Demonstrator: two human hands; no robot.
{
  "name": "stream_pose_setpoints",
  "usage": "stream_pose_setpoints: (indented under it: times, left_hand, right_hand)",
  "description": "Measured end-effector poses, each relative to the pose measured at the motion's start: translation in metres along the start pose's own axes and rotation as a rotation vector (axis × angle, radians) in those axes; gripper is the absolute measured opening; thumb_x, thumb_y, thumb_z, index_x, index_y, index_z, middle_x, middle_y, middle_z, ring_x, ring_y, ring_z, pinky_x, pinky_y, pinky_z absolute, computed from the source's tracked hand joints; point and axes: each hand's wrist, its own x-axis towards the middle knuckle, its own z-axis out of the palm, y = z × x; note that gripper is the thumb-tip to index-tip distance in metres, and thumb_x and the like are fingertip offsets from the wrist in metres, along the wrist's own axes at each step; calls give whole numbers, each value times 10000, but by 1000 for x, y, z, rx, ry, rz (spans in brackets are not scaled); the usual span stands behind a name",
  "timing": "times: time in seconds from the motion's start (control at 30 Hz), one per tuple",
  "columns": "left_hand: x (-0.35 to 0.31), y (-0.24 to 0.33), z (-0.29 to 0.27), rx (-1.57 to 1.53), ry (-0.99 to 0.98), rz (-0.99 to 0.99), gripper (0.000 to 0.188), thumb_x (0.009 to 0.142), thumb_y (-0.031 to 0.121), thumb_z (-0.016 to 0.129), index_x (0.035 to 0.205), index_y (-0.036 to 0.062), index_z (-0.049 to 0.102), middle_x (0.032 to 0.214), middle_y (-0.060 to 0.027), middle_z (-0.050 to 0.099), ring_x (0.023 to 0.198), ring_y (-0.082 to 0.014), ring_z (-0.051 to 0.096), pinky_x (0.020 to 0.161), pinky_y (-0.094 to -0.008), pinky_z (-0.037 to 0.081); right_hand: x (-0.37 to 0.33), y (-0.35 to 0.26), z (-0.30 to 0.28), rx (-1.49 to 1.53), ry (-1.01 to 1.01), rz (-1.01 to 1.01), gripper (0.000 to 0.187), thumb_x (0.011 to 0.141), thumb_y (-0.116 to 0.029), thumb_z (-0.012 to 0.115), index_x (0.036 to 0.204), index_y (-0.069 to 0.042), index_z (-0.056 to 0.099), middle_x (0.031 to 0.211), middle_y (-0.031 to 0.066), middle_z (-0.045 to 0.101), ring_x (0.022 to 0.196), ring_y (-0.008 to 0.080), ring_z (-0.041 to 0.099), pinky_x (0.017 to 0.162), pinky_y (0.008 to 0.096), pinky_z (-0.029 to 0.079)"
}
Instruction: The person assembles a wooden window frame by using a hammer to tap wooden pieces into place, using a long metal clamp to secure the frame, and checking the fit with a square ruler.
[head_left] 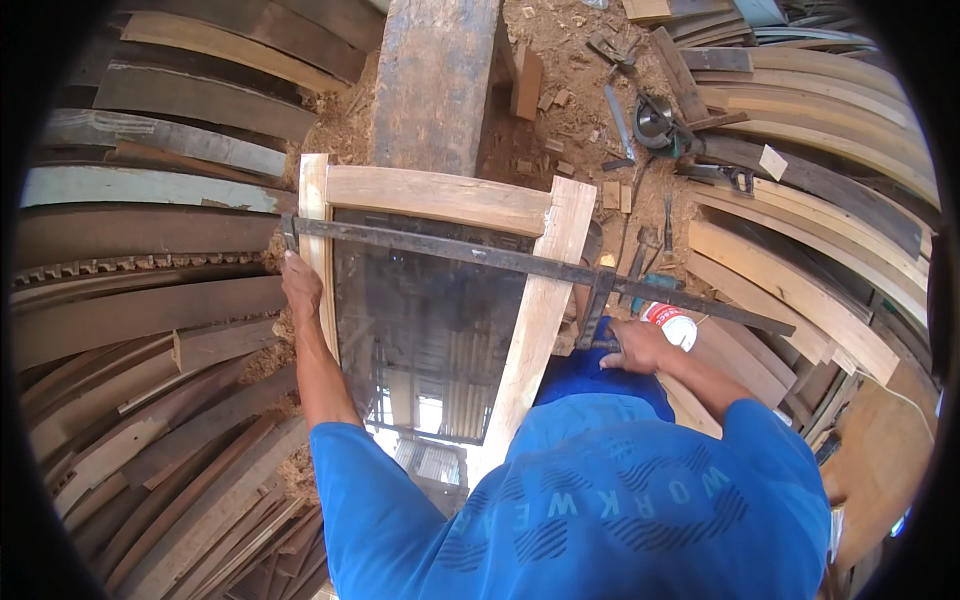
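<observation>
Pale wooden frame (535, 320) borders a glossy dark pane (430, 310), the hands (303, 287) (640, 347) apart, their grip unclear.

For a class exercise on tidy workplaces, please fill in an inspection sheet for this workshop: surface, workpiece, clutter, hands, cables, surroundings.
Surface: worn wooden beam beyond the frame; sawdust covers the floor around it.
Workpiece: wooden frame around a dark, reflective pane; a bar clamp spans both stiles.
Clutter: what looks like a circular saw, a white container with a red label, and scattered offcuts.
Hands: left hand at the left stile, just below the clamp's end; right hand at the clamp's screw end; both grips partly hidden.
Cables: thin pale line at far right, possibly a cord.
Surroundings: boards stacked on both sides.
</observation>
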Motion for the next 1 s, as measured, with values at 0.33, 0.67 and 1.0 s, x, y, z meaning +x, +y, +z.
stream_pose_setpoints:
  times: [0.33, 0.67, 1.0]
  left_hand:
    - [-7, 7, -2, 5, -2, -8, 663, 1059, 449, 212, 1174, -76, 601, 1215, -375, 578, 1158, -573, 499, 979, -565, 396]
    - [-5, 2, -2, 16, -3, -63, 685, 1055, 469, 194, 1321, -59, 539, 1297, -361, 553, 1229, -546, 484, 1032, -540, 385]
    - [-4, 15, -4, 5, -22, -48, 674, 1056, 452, 215, 1300, -72, 562, 1293, -355, 561, 1235, -530, 493, 1037, -515, 396]
  right_hand:
    - [14, 15, -5, -1, -181, 55, 443, 804, -305, 794, 1045, 17, 608, 860, 225, 681, 759, 343, 673, 681, 461, 522]
    - [-25, -1, 12, -151, 126, -8, 452, 855, -363, 735, 1117, -43, 552, 927, 217, 653, 941, 394, 656, 815, 517, 510]
    - [25, 41, 15, 4, -193, 4, 403, 806, -335, 767, 985, 6, 650, 836, 253, 689, 833, 405, 687, 764, 502, 530]
